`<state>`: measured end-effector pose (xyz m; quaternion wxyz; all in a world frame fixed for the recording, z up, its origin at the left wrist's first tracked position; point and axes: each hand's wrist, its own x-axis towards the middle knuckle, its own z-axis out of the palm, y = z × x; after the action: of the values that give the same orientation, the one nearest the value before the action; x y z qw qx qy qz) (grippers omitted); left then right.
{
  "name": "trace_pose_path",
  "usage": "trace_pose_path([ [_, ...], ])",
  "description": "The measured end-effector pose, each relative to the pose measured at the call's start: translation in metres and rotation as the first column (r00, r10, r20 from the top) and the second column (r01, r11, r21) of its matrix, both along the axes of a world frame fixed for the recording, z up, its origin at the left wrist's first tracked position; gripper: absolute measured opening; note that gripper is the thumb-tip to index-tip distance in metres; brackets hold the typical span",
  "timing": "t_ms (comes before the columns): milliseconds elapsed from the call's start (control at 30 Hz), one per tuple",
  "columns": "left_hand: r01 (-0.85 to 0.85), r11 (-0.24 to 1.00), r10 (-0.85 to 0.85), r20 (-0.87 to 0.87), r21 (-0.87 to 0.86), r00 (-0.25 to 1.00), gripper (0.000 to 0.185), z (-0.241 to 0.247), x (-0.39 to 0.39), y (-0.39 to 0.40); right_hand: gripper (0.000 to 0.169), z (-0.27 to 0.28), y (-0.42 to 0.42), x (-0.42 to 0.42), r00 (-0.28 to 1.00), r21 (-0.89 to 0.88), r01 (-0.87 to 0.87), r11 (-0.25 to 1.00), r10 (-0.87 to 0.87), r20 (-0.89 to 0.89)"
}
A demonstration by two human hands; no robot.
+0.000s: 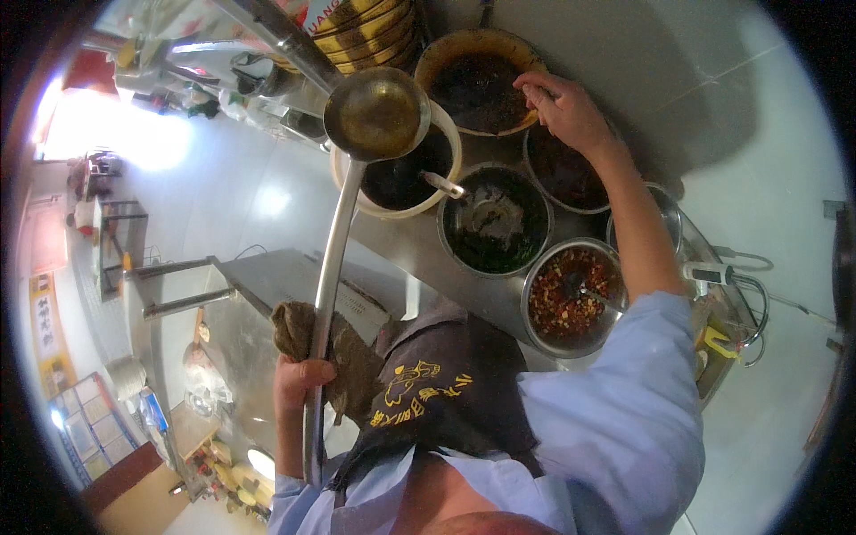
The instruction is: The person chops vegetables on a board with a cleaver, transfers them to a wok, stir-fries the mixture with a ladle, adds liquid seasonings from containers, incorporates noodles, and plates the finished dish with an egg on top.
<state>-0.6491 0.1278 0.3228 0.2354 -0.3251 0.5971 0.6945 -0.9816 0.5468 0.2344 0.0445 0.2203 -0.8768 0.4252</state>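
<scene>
My left hand (302, 376) grips the long metal handle of a ladle (376, 115), together with a brown cloth (354, 361). The ladle's bowl hangs over a cream tub of dark liquid (404, 175), where a white-handled utensil (443, 184) rests. My right hand (565, 107) is over the edge of a large pan of dark sauce (481, 80), fingers bent together; whether it pinches something I cannot tell. Nearby stand a metal bowl of chopped greens (496, 221), a bowl of dark red sauce (565, 167) partly under my forearm, and a bowl of chopped chillies (574, 294) with a spoon in it.
The containers stand on a steel counter (394, 234) against a tiled wall (756, 134). A stack of yellow-and-black bowls (368, 33) is behind the tub. A metal pole-like bar (281, 40) crosses the upper left. At right, a metal tray (719, 374) holds a yellow item.
</scene>
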Motion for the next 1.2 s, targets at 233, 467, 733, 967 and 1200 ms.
trace_pose_path([
  [233,-0.15,0.988,0.153,-0.101,0.036,0.983,0.057,0.012,-0.022,0.048,0.017,-0.049,-0.006,-0.01,0.937,0.271,-0.072,0.96,0.158,-0.31],
  [467,-0.238,0.968,0.249,-0.171,0.084,0.953,0.052,0.017,-0.026,0.068,0.018,-0.046,-0.019,0.027,0.93,0.369,-0.248,0.896,0.326,-0.168],
  [733,-0.222,0.957,0.255,-0.178,0.187,0.951,0.058,0.009,-0.028,0.055,0.019,-0.043,0.025,0.054,0.947,0.089,-0.307,0.947,0.314,-0.066],
  [967,-0.203,0.965,0.234,-0.197,0.164,0.952,0.063,0.013,-0.036,0.056,0.026,-0.043,0.061,0.063,0.891,-0.375,0.01,0.927,0.162,0.425],
  [1200,-0.19,0.98,0.198,-0.223,0.056,0.954,0.057,0.028,-0.041,0.059,0.03,-0.03,0.073,0.031,0.83,-0.704,0.281,0.652,0.203,0.52],
])
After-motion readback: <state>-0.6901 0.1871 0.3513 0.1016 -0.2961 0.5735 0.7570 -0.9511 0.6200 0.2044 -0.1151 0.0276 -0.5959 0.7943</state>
